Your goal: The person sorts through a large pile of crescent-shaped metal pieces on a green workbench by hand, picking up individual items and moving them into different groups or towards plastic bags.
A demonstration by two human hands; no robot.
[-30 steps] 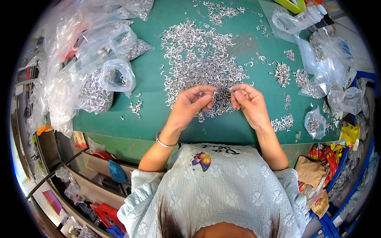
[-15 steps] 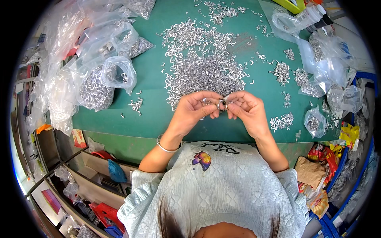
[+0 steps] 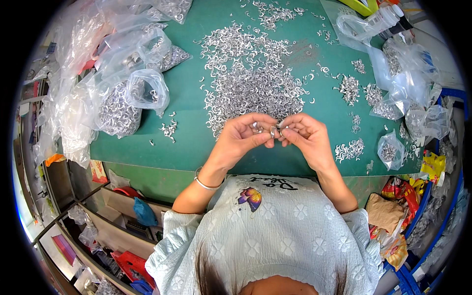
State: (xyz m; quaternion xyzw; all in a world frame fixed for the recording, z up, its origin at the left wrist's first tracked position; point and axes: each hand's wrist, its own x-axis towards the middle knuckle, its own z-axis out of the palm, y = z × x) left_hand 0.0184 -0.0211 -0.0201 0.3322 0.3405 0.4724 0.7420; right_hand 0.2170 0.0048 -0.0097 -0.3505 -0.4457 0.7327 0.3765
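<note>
My left hand and my right hand meet at the near edge of a large heap of small silvery curved metal pieces. Between the fingertips are a few shiny ring-like metal pieces, partly covered by fingers. The left thumb and forefinger pinch from one side. From the other side, the right thumb and forefinger close on the same small parts. More silvery bits show within the curl of the left fingers. How the held pieces join cannot be made out.
A green tabletop carries the heap. Clear plastic bags of metal pieces crowd its left side. Small piles and an open little bag lie at right. A white bottle stands far right; shelves flank below left.
Both hands stay in nearly the same place. The fingertips have shifted slightly, and the ring-like piece between them shows more plainly.
</note>
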